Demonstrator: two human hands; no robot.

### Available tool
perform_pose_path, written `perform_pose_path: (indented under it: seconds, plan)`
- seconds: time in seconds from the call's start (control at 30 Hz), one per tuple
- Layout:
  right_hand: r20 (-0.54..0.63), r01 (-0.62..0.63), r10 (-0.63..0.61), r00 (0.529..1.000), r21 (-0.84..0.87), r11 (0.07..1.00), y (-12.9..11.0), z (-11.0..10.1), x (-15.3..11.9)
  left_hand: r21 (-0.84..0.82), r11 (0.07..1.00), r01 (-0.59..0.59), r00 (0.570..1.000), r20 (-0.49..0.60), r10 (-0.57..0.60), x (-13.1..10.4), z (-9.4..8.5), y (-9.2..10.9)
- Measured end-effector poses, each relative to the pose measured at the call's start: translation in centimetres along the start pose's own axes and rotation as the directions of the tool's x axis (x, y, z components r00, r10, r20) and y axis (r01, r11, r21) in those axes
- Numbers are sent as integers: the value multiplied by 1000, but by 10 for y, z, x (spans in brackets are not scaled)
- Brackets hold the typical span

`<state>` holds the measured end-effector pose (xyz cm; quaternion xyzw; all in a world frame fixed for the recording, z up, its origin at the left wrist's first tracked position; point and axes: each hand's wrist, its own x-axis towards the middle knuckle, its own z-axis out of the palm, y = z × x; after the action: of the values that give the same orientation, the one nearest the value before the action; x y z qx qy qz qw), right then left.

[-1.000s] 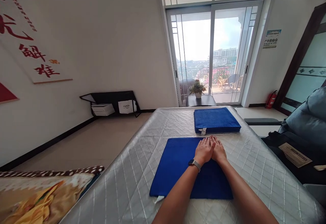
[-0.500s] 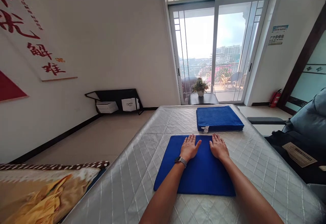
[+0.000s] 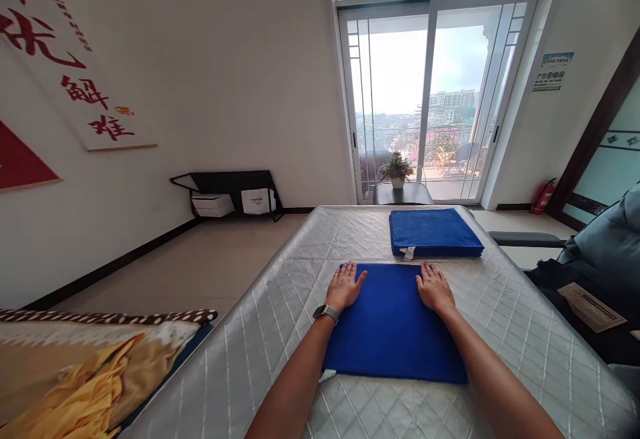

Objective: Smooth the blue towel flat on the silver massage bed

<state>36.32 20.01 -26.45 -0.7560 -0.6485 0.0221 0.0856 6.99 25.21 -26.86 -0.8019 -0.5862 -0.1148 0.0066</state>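
Note:
A folded blue cloth (image 3: 393, 326) lies flat on the silver quilted table cover (image 3: 250, 352). On its far left corner rests my left hand (image 3: 345, 287), palm down with fingers stretched out and a watch on the wrist. My right hand (image 3: 435, 287) lies flat at the far right corner, fingers extended. A small white tag (image 3: 327, 376) shows at the cloth's near left corner. Beyond the hands sits a stack of folded blue cloths (image 3: 433, 231) with a white label at its front edge.
Yellow and tan fabric (image 3: 95, 372) lies at the lower left. A dark armchair (image 3: 610, 239) with a black item and brown card stands on the right. Behind the table are a potted plant (image 3: 398, 170) on a chair and a low black rack (image 3: 230, 186).
My left hand has moved left across the cloth to its far left corner. The right hand stays near the far right corner. A white tag now shows at the near left corner.

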Motion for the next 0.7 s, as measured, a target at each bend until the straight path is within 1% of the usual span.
perform_pose_path:
  seconds: [0.13,0.3,0.43,0.57,0.7]
  plan:
    - [1,0,0,1000,-15,1000,-1,0,1,-7,1000,12,1000,-18,-12,-1,2,-8]
    - [-2,2,-2,1000,-37,999,-4,-1,-1,-23,999,34,999,-27,-35,-1,3,-7]
    - [-19,-3,2,1000,-50,999,-10,-7,-7,-45,998,47,999,-22,-49,-3,0,-7]
    - [-66,-20,16,998,-58,998,-18,-17,-16,-38,998,46,999,-18,-47,-6,-3,-6]
    - [-97,29,-38,995,-92,995,-21,-22,-34,-36,998,49,998,-28,-50,-9,-7,-4]
